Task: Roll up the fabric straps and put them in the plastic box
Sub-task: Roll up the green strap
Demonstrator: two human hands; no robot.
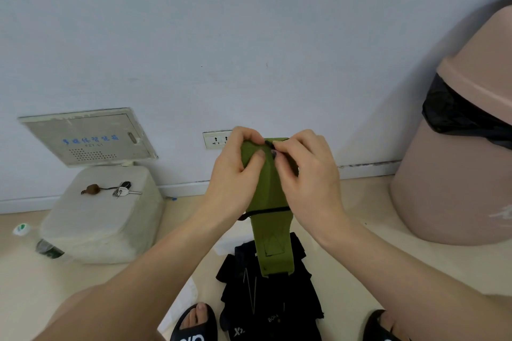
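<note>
- Hands up in front of you, both on the green fabric strap (270, 199), held in the air before the wall (249, 36).
- Your left hand (235, 171) grips the strap's top end: fingers curled over the upper edge, thumb pressed on the front face.
- Your right hand (307, 171) pinches the same top end from the other side, fingertips touching a small black piece (273, 147) at the fold; can't tell what that piece is.
- Strap's upper end is bent over between your hands; the rest hangs straight down, lower end in front of the black fabric pile (270, 302).
- A thin black cord (266, 212) crosses the strap below your hands.
- Black fabric pile lies on the beige floor (346, 271) between your two black slides (194, 327); white lettering on it, partly legible.
- White plastic box (102, 216) sits on the floor at left, lid on, well apart from the strap.
- Keys (123, 190) and a small brown object (91, 189) rest on the box lid.
- Bottle (41, 243) with a white-green cap lies just beside the box's left side.
- Grey wall panel (88, 138) with blue characters above the box; wall socket (217, 140) partly hidden behind your left hand.
- Pink bin (460, 160) with a black liner stands at right.
</note>
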